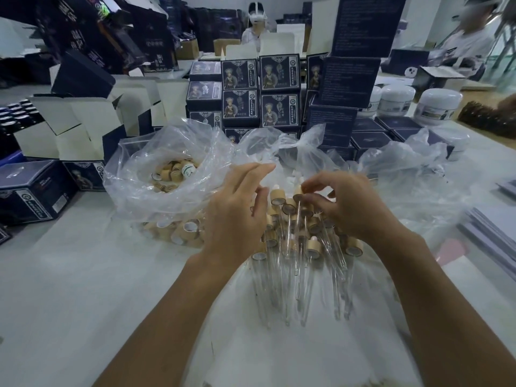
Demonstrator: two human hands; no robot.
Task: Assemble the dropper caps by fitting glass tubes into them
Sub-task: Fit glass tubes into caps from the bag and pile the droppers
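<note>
A pile of assembled droppers [307,247], bamboo-coloured caps with clear glass tubes, lies on the white table in front of me, tubes pointing toward me. My right hand [351,208] hovers over the pile's far end and pinches one dropper cap [298,192] between thumb and forefinger; its glass tube [297,219] hangs down from it. My left hand [237,216] is just left of the pile with fingers loosely spread and holds nothing. A clear plastic bag [134,188] of loose bamboo caps [170,174] sits to the left.
Stacks of dark blue product boxes [279,90] wall off the back of the table [83,275]. Open cartons [69,127] stand at left, white jars [435,104] at right, another crumpled clear bag [413,174] right of my hands, flat cards [491,227] at the right edge. Two people work behind.
</note>
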